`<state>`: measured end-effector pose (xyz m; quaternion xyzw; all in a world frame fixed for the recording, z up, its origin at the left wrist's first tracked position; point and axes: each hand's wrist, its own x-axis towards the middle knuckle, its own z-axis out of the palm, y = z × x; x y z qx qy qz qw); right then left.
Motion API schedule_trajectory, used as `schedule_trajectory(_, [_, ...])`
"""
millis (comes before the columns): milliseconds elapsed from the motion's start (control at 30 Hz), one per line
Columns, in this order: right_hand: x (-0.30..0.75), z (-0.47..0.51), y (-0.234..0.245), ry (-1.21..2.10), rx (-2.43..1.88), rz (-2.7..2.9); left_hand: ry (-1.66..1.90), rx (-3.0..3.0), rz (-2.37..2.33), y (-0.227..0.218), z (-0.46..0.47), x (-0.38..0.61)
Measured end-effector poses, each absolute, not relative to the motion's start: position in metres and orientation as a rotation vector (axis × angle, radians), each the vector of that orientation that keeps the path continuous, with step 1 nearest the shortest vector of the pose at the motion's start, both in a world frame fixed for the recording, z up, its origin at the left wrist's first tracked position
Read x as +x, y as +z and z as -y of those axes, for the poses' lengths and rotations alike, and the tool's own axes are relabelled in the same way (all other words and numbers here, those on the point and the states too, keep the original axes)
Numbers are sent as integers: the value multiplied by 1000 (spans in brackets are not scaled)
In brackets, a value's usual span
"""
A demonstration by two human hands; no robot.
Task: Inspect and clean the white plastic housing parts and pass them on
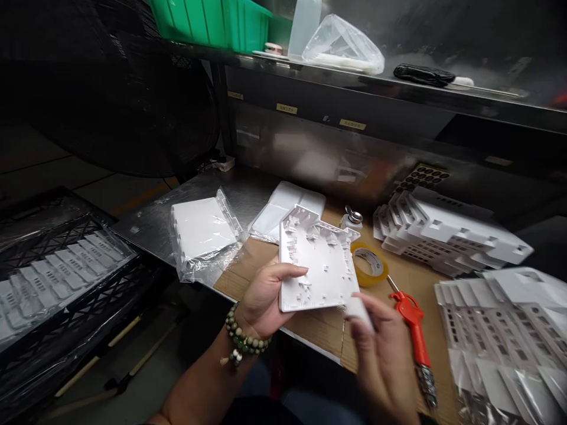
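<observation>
My left hand, with a beaded bracelet at the wrist, grips a white plastic housing by its lower left edge, thumb over the inner face. The housing is tilted so that its ribs and clips face me. At its lower right corner, my right hand pinches a small white piece between thumb and fingers; motion blurs it, and I cannot make out its kind. Close behind the housing lie a roll of yellow tape and a small bottle with a metal top.
A red air gun lies at right, beside stacked white housings and more bagged ones. On the left are a bagged housing, flat white bags and a black crate of wrapped parts. A shelf with a green bin overhangs the back.
</observation>
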<state>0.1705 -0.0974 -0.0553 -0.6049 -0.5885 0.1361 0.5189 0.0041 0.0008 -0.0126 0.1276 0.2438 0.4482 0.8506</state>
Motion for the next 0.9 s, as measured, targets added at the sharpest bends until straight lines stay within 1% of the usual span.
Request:
schedule_trajectory(100, [137,92,-45,174,-1183,1743,983,297,-531,-9,5,8])
schedule_trajectory(167, [128,88,-40,92,-1122,1822,981,305,-535,-9,8,9])
schedule_trajectory(333, [132,87,-38,56,-1126,1868,959,283,-514,-11,10,8])
schedule_trajectory(500, [125,90,-35,12,-1123,1781,954,285,-514,-14,10,11])
schedule_trajectory(633, [134,89,-38,28,-1170,1857,936,276,-543,-18,4,1])
schedule_trajectory(700, [157,92,-45,6,-1262,1776,952,264,-561,-20,-1,-13])
schedule_trajectory(833, [213,104,-60,-113,-1460,1295,1004,220,-658,-29,-12,-46])
schedule_trajectory(900, [227,110,-64,-155,-1480,1211,1043,225,-655,-35,-14,-59])
